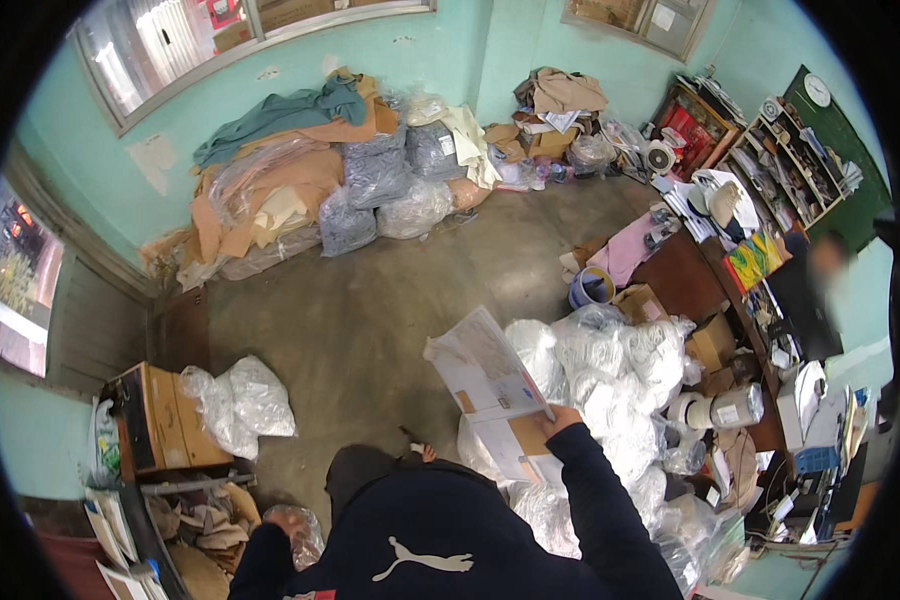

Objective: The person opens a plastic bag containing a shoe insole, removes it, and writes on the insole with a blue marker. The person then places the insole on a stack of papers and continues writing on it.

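My right hand (558,421) is closed on the right edge of an open white card folder (490,375). Its upper panel is pale grey-white, and its lower panel has a brown patch; I cannot make out the print. At the lower left, my left hand (288,521) grips a clear plastic bag (311,545), its fingers partly blurred. Dark sleeves cover both arms. Between the hands, past the dark jacket, a small skin-toned shape (428,453) shows beside something dark; I cannot tell what it is.
Bulging clear plastic bags (610,400) crowd my right, two more bags (242,400) lie by a wooden cabinet (170,420). Fabric and sacks (300,185) line the far wall. On the right, a person (810,300) is by a cluttered desk (685,275). A bucket (592,288) stands nearby.
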{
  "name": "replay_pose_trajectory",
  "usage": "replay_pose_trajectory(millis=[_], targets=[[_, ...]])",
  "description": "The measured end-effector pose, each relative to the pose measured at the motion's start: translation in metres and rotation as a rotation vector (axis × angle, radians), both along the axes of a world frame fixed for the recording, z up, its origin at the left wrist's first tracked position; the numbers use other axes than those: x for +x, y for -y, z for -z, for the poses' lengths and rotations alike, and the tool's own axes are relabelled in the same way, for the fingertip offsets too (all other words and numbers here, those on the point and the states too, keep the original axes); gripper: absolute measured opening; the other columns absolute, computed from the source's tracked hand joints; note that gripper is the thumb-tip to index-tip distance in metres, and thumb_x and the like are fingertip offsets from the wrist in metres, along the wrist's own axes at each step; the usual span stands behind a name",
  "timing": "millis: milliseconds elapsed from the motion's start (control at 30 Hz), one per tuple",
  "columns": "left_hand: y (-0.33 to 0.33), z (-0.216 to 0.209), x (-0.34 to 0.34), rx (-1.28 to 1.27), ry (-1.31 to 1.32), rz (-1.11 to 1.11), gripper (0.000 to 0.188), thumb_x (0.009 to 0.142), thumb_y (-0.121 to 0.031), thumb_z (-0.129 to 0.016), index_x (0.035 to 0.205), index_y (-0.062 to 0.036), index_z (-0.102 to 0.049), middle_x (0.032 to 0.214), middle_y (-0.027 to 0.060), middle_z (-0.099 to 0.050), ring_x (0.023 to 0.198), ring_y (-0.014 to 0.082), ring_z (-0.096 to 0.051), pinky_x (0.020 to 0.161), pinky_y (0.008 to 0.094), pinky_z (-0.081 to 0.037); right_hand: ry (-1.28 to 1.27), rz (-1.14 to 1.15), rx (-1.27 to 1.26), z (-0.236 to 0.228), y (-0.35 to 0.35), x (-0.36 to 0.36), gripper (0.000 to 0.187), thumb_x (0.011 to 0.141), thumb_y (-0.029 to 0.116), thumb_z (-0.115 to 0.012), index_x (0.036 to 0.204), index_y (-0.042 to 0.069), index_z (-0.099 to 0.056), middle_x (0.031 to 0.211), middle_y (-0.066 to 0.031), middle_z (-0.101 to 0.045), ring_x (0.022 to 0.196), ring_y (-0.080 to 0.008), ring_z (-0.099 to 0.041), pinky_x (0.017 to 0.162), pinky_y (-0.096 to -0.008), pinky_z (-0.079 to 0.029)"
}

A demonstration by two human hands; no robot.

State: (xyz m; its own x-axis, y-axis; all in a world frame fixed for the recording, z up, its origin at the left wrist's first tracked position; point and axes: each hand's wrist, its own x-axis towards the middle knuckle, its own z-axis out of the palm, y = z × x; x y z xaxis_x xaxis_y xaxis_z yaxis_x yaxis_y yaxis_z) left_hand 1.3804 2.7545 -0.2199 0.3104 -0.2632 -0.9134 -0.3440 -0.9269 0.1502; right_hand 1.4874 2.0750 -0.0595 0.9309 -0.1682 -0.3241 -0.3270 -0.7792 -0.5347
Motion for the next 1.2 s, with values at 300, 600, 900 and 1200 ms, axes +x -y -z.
replay_pose_trajectory(millis=[300, 600, 900, 1200], targets=[[0.022, 0.075, 0.291, 0.034, -0.029, -0.807, 0.046, 0.093, -0.042, -0.048, 0.12, -0.0101, -0.065, 0.12, 0.0191, -0.064, 0.109, 0.0382, -0.061, 0.092, 0.0509, -0.047, -0.136, 0.39, -0.142, 0.041, 0.065, 0.143, 0.036, 0.08, 0.019, -0.068, 0.114, 0.008, -0.067, 0.098, -0.0232, -0.068, 0.095, -0.0411, -0.065, 0.085, -0.0454, -0.052], [0.437, -0.137, 1.035, -0.842, 0.762, -0.416, 0.03, 0.092, -0.03, -0.06, 0.096, -0.0016, -0.07, 0.079, 0.0144, -0.069, 0.069, 0.0207, -0.066, 0.067, 0.0338, -0.051, 0.14, 0.925, -0.145, 0.021, 0.16, 0.327, 0.035, 0.079, 0.021, -0.068, 0.111, 0.006, -0.068, 0.092, -0.0228, -0.07, 0.091, -0.0397, -0.068, 0.082, -0.0438, -0.053], [0.709, -0.084, 1.128, -0.942, 0.591, -0.182, 0.033, 0.086, -0.033, -0.067, 0.099, -0.0028, -0.07, 0.09, 0.0189, -0.07, 0.084, 0.0331, -0.068, 0.074, 0.043, -0.052, 0.305, 0.995, -0.132, 0.026, 0.385, 0.565, 0.037, 0.079, 0.024, -0.069, 0.113, 0.009, -0.067, 0.087, -0.0244, -0.068, 0.084, -0.0426, -0.066, 0.076, -0.0468, -0.053], [0.761, 0.056, 1.202, 0.011, -0.118, -0.136, 0.034, 0.091, -0.035, -0.053, 0.097, -0.0069, -0.071, 0.085, 0.0157, -0.07, 0.079, 0.0351, -0.066, 0.074, 0.0461, -0.051, 0.433, 1.025, -0.076, -0.045, 0.623, 0.792, 0.031, 0.083, 0.018, -0.066, 0.11, 0.001, -0.066, 0.09, -0.0242, -0.069, 0.086, -0.0389, -0.069, 0.076, -0.0412, -0.054]])
